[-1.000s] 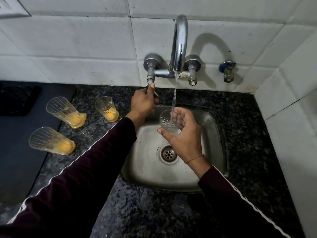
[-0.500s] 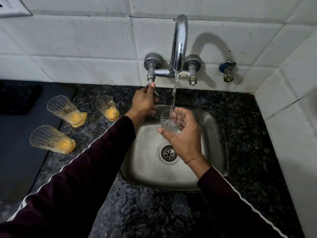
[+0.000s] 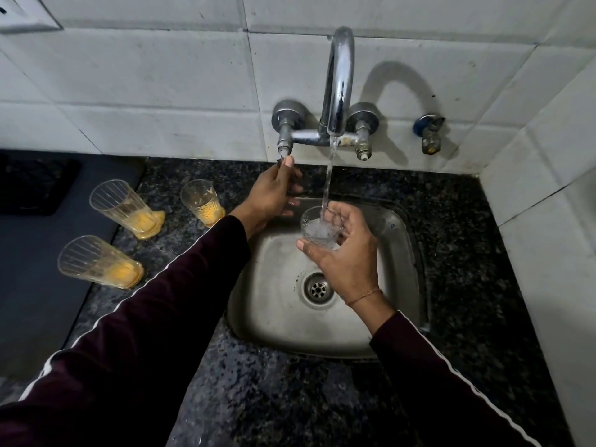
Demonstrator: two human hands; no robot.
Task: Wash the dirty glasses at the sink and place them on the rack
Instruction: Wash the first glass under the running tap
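Right hand (image 3: 346, 253) grip round glass (image 3: 317, 230) under stream, left hand (image 3: 274, 196) at tap handle (image 3: 283, 150)

A home kitchen: small square steel sink (image 3: 274, 324) under both hands, speckled dark granite counter (image 3: 264, 398), white wall tiles (image 3: 161, 91) beyond.

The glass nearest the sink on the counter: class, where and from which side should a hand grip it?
Grip the glass round its clear upper wall, coming from the sink side. It stands upright with orange residue at the bottom, and the right side looks unobstructed.
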